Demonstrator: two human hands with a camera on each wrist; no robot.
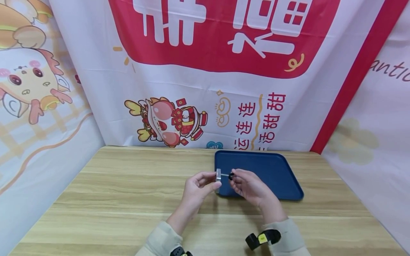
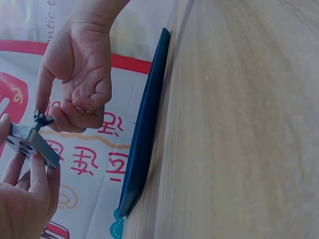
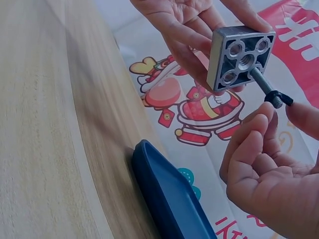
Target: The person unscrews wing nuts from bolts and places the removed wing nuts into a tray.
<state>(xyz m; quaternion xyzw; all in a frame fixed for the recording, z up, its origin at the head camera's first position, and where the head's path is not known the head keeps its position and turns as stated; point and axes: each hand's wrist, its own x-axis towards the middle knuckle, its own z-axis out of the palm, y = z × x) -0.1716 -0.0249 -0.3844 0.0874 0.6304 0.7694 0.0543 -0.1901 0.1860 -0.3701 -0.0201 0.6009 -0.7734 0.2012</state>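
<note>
My left hand [image 1: 200, 188] grips a square metal block [image 3: 242, 59] by its edges, raised above the table in front of the tray. Round holes show on one face of the block in the right wrist view. A threaded rod [image 3: 263, 83] sticks out from one corner hole. Near the rod's outer end sits a black wing nut [image 3: 279, 97], and the rod's tip shows past it. My right hand [image 1: 251, 186] pinches this wing nut [image 2: 42, 119] between thumb and index finger, its other fingers curled in. How deep the rod sits in the block cannot be seen.
A blue tray [image 1: 266, 196] lies at the back right of the wooden table [image 1: 128, 199], partly behind my hands. Printed cloths hang behind the table [image 1: 192, 78] and along both sides. A black strap [image 1: 262, 238] with a yellow label is on my right sleeve.
</note>
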